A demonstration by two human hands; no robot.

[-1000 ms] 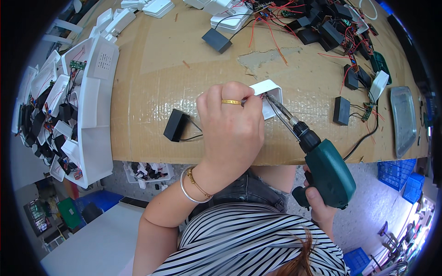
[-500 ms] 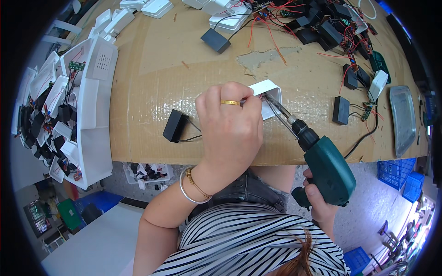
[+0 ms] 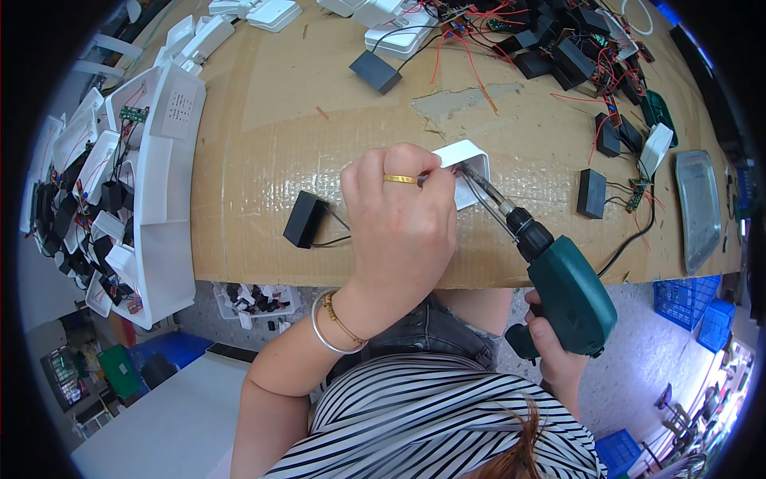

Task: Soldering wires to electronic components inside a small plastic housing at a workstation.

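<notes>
In my right hand (image 3: 556,347) is a green soldering gun (image 3: 573,295) with a black collar. Its metal tip and a thin feed tube reach into a small white plastic casing (image 3: 471,152) on the cardboard. Reddish wire shows inside the casing at the tip. My left hand (image 3: 403,207) is closed in a pinch over the casing's left side; a small dark bit shows between thumb and forefinger, but what it is cannot be made out. A black box (image 3: 304,219) lies left of this hand, its two dark wires running under the hand.
A white bin (image 3: 163,184) full of casings and wired parts stands at left. Black boxes and red wires (image 3: 558,56) heap at the back right, with a wired black box (image 3: 591,193) nearer. A metal tray (image 3: 698,209) lies far right. The gun's black cord (image 3: 630,243) crosses the cardboard.
Almost nothing differs. The whole view has shifted very slightly; both hands keep their hold and the soldering gun's tip stays inside the white casing.
</notes>
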